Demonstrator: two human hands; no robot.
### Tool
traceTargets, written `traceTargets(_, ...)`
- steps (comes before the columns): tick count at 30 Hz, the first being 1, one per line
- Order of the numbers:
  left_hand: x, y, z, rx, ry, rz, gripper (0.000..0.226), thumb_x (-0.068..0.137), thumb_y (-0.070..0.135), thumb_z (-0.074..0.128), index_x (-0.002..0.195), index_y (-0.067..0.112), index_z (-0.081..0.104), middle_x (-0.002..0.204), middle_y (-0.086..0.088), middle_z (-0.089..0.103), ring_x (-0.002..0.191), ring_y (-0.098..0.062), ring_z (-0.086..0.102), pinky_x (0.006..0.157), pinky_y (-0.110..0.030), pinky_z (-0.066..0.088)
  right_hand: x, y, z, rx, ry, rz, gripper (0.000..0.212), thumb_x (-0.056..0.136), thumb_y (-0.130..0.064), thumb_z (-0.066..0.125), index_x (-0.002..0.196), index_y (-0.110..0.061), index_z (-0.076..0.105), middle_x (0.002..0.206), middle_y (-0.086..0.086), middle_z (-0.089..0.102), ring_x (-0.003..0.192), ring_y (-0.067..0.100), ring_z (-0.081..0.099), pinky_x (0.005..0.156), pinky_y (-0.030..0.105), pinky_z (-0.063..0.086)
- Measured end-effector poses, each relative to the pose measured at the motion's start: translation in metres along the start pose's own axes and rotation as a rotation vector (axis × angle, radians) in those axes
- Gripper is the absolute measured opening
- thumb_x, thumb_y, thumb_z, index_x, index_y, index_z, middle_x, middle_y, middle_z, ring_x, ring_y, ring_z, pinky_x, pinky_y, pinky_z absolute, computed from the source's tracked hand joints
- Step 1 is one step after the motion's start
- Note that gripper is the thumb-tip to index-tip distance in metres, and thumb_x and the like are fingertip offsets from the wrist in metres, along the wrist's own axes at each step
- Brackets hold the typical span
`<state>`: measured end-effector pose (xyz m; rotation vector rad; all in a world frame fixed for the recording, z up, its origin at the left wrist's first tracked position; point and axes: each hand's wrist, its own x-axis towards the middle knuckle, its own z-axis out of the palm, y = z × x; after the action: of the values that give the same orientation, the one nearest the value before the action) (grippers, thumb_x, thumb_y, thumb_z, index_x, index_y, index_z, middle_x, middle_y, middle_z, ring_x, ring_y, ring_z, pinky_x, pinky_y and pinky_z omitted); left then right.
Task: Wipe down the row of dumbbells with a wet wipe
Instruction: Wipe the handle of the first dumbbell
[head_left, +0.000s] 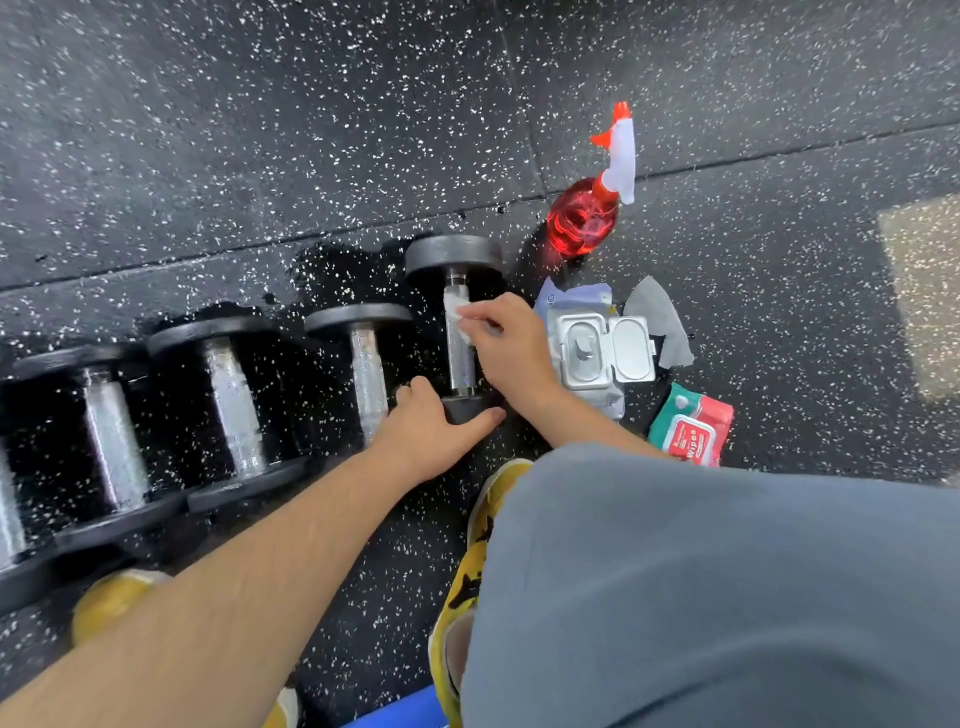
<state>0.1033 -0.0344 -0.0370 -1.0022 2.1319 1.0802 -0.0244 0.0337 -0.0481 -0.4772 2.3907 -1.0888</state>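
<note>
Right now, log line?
phase: wiping | left hand holds rightmost dumbbell | right hand pinches wet wipe on handle | wipe pack open

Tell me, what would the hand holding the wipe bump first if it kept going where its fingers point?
The right hand holds the wet wipe against the dumbbell handle. Past it, leftward, probably the next dumbbell's black head, though depth is unclear.
</note>
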Motion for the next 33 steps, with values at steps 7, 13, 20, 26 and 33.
traceTargets(7, -0.002, 0.002, 0.002, 0.076, 0.001, 0.009, 0.101, 0.066, 0.087, 0.057, 0.128, 0.009, 0.038, 0.128, -0.011, 0.045, 0.11, -0.029, 0.055, 0.092, -0.045, 0.05, -0.016, 0.011, 0.002, -0.161, -0.07, -0.165, 0.011, 0.089, -0.012, 0.069, 0.094, -0.011, 0.08, 0.083, 0.006, 0.059, 0.084, 0.022, 0.059, 0.078, 0.034, 0.048)
traceTargets(13, -0.001, 0.004, 0.001, 0.105, 0.003, -0.008, 0.104, 0.064, 0.089, 0.055, 0.128, 0.009, 0.037, 0.128, -0.011, 0.045, 0.11, -0.029, 0.055, 0.09, -0.046, 0.051, 0.001, 0.001, 0.005, -0.38, -0.136, -0.361, 0.016, 0.091, -0.007, 0.064, 0.081, -0.004, 0.077, 0.085, 0.004, 0.052, 0.084, 0.028, 0.052, 0.071, 0.043, 0.049)
traceTargets(20, 0.001, -0.001, 0.005, 0.071, 0.009, -0.002, 0.105, 0.059, 0.093, 0.055, 0.122, 0.01, 0.038, 0.122, -0.009, 0.045, 0.106, -0.03, 0.056, 0.09, -0.046, 0.051, 0.011, 0.006, 0.0, -0.358, -0.261, -0.355, 0.012, 0.09, -0.01, 0.069, 0.093, -0.008, 0.08, 0.088, 0.006, 0.055, 0.084, 0.026, 0.055, 0.076, 0.043, 0.049)
traceTargets(26, 0.001, -0.001, 0.005, 0.052, 0.001, 0.009, 0.106, 0.059, 0.092, 0.056, 0.124, 0.01, 0.037, 0.123, -0.01, 0.045, 0.105, -0.028, 0.055, 0.089, -0.045, 0.051, 0.001, 0.012, -0.012, -0.202, -0.269, -0.222, 0.008, 0.09, -0.015, 0.073, 0.094, -0.012, 0.08, 0.087, -0.007, 0.052, 0.082, 0.011, 0.054, 0.081, 0.025, 0.046)
traceTargets(33, 0.0, 0.0, 0.004, 0.065, 0.017, 0.011, 0.105, 0.062, 0.09, 0.058, 0.126, 0.009, 0.038, 0.124, -0.011, 0.046, 0.105, -0.028, 0.055, 0.088, -0.044, 0.052, 0.001, 0.011, -0.001, -0.115, -0.161, -0.031, 0.008, 0.089, -0.024, 0.075, 0.095, -0.021, 0.08, 0.092, -0.013, 0.05, 0.086, 0.0, 0.051, 0.082, 0.018, 0.04)
